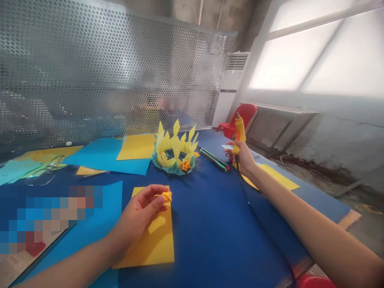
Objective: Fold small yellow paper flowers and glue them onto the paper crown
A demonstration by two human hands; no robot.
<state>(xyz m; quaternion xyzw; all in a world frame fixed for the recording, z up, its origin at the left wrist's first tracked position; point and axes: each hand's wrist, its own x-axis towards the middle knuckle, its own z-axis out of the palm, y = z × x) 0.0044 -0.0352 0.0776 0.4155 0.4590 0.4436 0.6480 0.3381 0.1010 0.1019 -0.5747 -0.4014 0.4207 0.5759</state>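
Note:
My left hand [144, 208] is closed on a small folded orange paper flower [167, 196], pinched between thumb and fingers above a yellow paper sheet [159, 244]. My right hand [243, 157] grips a yellow hot glue gun [239, 130], its nozzle tilted upward and its dark cord trailing down over the table. Between and beyond both hands stands a yellow paper crown [175, 150] with pointed tips and a teal base. An orange folded flower [186, 165] sits on the crown's front, and a smaller orange piece shows at its right side.
A green utility knife [214, 159] lies right of the crown on the blue table [207, 232]. Blue sheets [99, 154], yellow sheets and a pair of glasses [45, 174] spread across the left. A perforated metal screen [114, 72] rises behind; a red chair [244, 116] stands beyond the table.

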